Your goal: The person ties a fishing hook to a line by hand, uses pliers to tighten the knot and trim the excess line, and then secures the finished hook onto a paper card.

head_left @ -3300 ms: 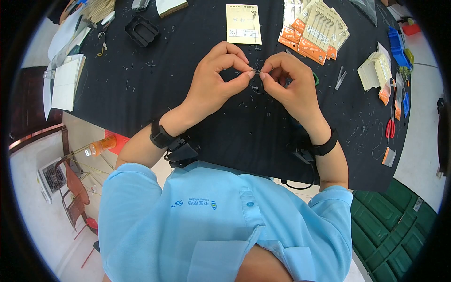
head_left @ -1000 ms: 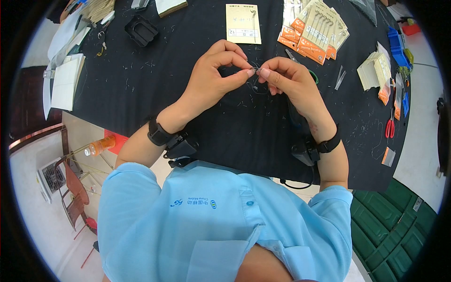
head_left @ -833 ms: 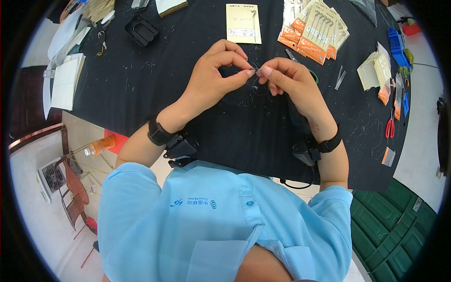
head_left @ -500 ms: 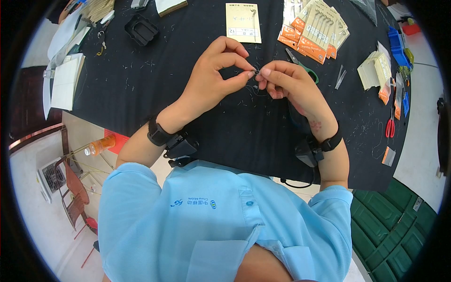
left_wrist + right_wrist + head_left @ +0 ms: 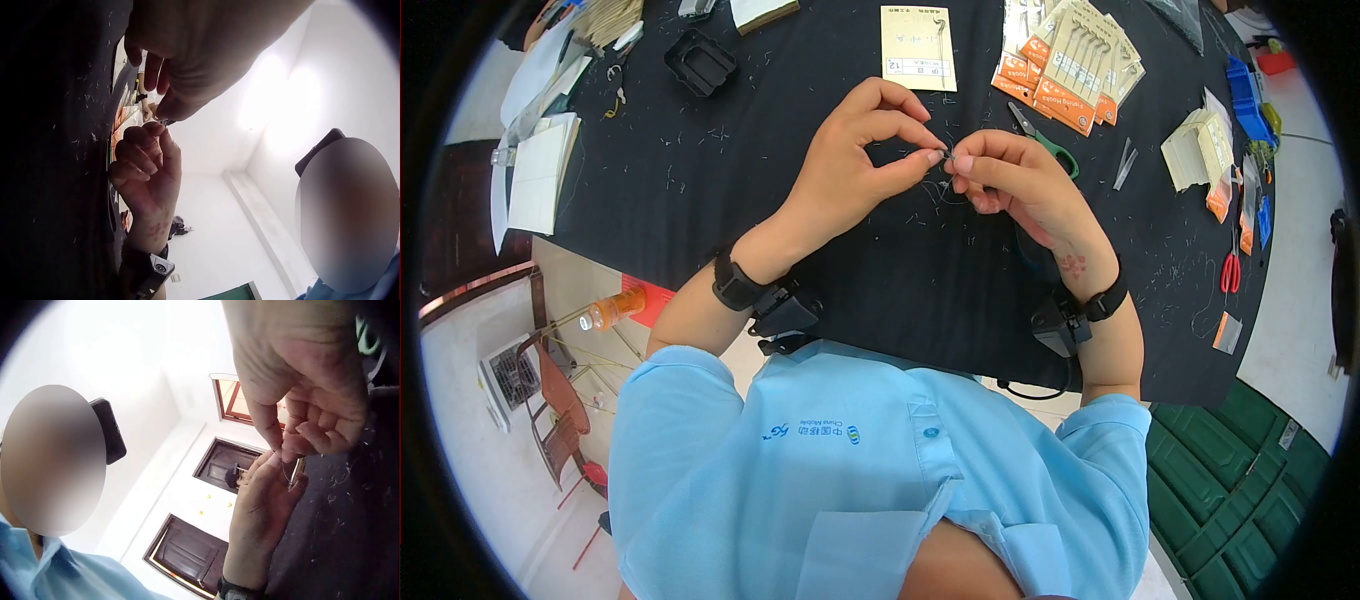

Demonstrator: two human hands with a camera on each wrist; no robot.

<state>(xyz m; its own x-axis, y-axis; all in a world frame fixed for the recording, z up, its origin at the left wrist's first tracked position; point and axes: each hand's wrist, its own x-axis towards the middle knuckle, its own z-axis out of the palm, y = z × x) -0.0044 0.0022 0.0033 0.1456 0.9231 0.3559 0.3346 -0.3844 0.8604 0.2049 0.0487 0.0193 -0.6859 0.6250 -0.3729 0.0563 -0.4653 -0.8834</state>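
Observation:
Over the black cloth, the fingertips of both hands meet at a tiny piece of work. My left hand (image 5: pixel 855 155) pinches a small fishing hook between thumb and index finger, mostly hidden by the fingertips. Thumb and index finger of my right hand (image 5: pixel 1025 180) pinch thin fishing line (image 5: pixel 285 470) right beside it, the other fingers curled in below. In the right wrist view the line makes a fine loop near the left fingertips. A cream card (image 5: pixel 917 50) with one hook on it lies beyond the hands.
Green-handled scissors (image 5: pixel 1055 152) lie just beyond the right hand. Fanned orange-and-cream hook packets (image 5: pixel 1080 70) are at the back right. A black tray (image 5: pixel 701 64) stands back left, red-handled scissors (image 5: pixel 1230 272) far right. Line clippings dot the cloth (image 5: pixel 880 290).
My right hand has rolled over at the wrist, its lower fingers curling in, and dropped slightly, uncovering the green-handled scissors. My left hand stays almost in place, still pinching.

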